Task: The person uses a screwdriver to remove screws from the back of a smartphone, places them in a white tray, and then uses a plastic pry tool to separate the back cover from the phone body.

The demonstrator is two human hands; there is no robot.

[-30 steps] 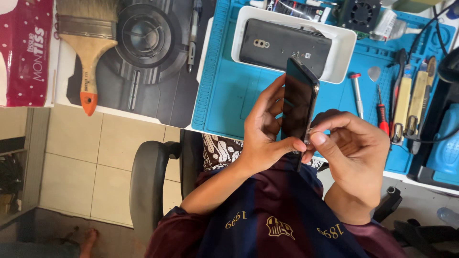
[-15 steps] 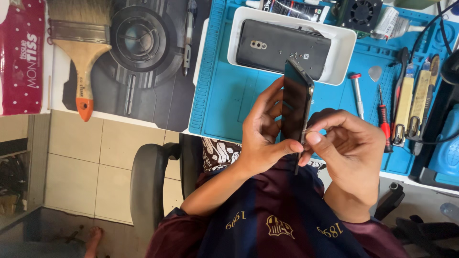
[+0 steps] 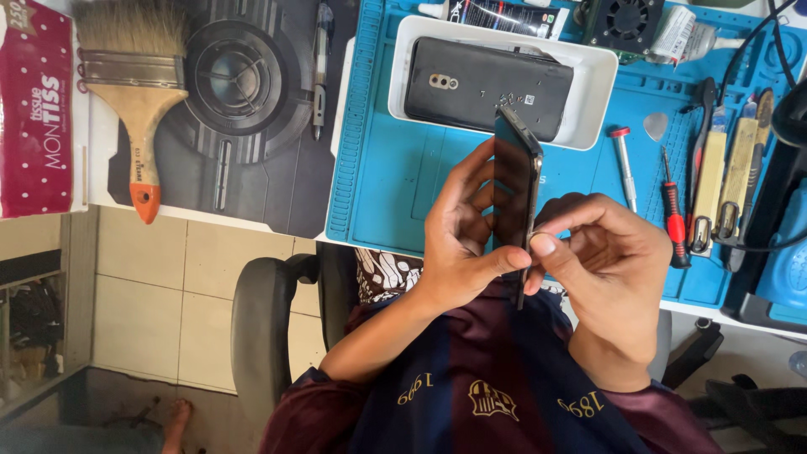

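Black phone [image 3: 514,189] stands edge-on at image centre, gripped by the left hand [image 3: 462,235]; the right hand [image 3: 609,265], at three o'clock, pinches its side edge, perhaps holding something tiny.

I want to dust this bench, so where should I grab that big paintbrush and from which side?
Take the paintbrush by its bare wooden handle, just below the metal band. It lies flat on the dark mat, bristles toward the far edge and orange tip toward the near edge, so come from above at the near side; nothing crowds the handle.
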